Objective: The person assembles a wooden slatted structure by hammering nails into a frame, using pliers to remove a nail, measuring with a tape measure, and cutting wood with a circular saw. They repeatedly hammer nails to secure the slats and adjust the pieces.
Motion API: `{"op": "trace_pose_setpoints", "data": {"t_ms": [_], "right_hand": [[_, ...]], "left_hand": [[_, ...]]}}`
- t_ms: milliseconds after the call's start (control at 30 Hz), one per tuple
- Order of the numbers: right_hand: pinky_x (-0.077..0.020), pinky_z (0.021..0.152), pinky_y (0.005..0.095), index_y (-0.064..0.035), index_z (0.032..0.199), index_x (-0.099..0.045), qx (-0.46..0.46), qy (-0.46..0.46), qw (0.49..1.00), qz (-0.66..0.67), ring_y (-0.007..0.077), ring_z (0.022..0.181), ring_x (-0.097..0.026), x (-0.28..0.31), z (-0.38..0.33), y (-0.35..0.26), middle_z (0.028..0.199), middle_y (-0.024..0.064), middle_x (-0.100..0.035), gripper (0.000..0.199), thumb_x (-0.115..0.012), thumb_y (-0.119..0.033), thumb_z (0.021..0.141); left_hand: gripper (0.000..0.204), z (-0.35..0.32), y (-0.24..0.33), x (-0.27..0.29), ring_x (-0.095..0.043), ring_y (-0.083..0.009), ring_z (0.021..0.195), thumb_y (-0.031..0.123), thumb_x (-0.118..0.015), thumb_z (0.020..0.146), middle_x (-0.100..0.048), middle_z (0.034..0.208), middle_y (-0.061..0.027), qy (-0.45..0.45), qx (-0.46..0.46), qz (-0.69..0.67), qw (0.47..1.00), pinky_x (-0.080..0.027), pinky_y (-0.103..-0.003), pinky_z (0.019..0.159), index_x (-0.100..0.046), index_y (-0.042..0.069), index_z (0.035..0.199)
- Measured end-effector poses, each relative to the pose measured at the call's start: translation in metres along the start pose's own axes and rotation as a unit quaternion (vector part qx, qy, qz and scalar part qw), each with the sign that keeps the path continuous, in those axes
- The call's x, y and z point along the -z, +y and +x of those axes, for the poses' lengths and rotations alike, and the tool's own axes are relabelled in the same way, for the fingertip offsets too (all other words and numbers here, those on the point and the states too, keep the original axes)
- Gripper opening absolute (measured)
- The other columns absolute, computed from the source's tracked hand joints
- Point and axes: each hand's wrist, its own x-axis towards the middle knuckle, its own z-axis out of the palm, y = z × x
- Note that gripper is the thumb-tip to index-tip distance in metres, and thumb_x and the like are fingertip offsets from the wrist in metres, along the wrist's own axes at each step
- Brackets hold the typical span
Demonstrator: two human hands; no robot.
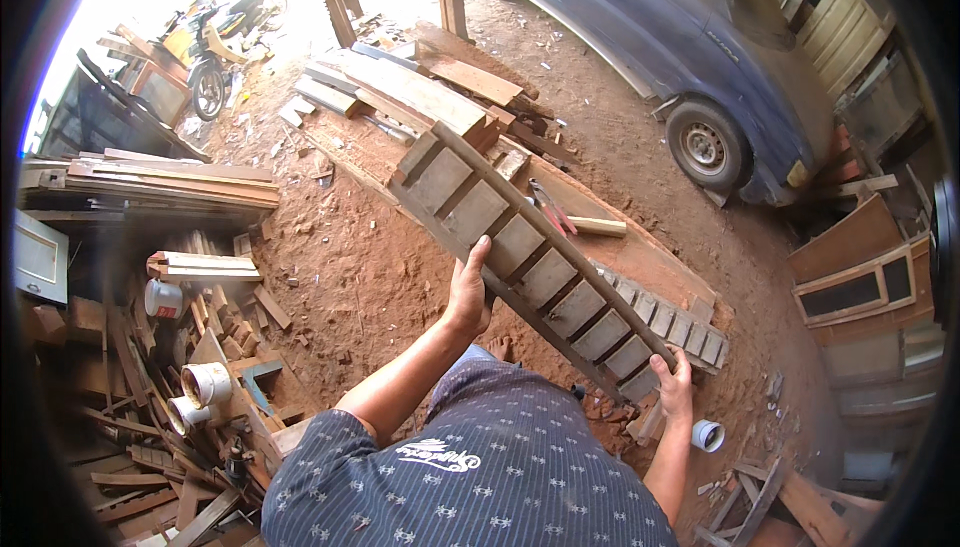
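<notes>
Across my front I hold up a long wooden frame with grey slats (pixel 513 244), tilted from upper left to lower right. My left hand (pixel 467 289) is closed on its near edge, around the middle, with the thumb over the slats. At the lower right end, my right hand (pixel 674 384) grips the far corner, thumb on top. Behind the frame stands a low wooden workbench (pixel 650 247). On it lie red-handled pliers (pixel 552 211) and a second slatted piece (pixel 668 317), partly hidden by the frame I hold. The fingers under the frame are out of sight.
Stacked boards (pixel 410 87) cover the bench's far end. Beyond it a blue vehicle (pixel 690 37) is parked. Scrap wood (pixel 200 337) and white buckets (pixel 205 384) crowd the left. A white pipe piece (pixel 708 435) lies right of my right hand. A motorcycle (pixel 215 57) stands far left.
</notes>
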Motion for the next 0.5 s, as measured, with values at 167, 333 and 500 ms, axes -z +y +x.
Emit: {"op": "trace_pose_setpoints", "data": {"t_ms": [167,333,500], "right_hand": [[-0.0432,0.096,0.0289,0.0001,0.127,-0.060,-0.035,-0.054,0.993,0.094,0.0129,0.105,-0.058,-0.015,0.024,0.017,0.116,0.0041,-0.065,0.057,-0.080,-0.038,0.089],[-0.0434,0.095,0.0290,-0.0011,0.122,-0.062,-0.034,-0.019,0.995,0.095,0.0124,0.104,-0.059,-0.006,0.038,0.054,0.112,0.0022,-0.067,0.054,-0.080,-0.040,0.089],[-0.0450,0.088,0.0247,-0.0009,0.127,-0.060,-0.023,-0.034,0.996,0.084,0.0092,0.096,-0.058,0.005,0.032,0.035,0.107,-0.0003,-0.065,0.062,-0.086,-0.036,0.084]], "left_hand": [[0.069,-0.007,0.013,-0.008,-0.045,-0.0289,0.139,0.038,-0.068,0.099,-0.045,0.151,-0.0112,-0.005,-0.075,0.066,0.995,-0.043,-0.049,0.111,-0.033,0.013,0.154],[0.069,-0.013,0.020,-0.016,-0.046,-0.0286,0.137,0.038,-0.066,0.101,-0.045,0.150,-0.0118,0.003,-0.072,0.076,0.995,-0.044,-0.048,0.110,-0.032,0.013,0.156],[0.074,-0.003,0.015,-0.005,-0.044,-0.0278,0.139,0.045,-0.063,0.101,-0.043,0.153,-0.0131,0.012,-0.053,0.080,0.995,-0.039,-0.046,0.114,-0.030,0.009,0.156]]}}
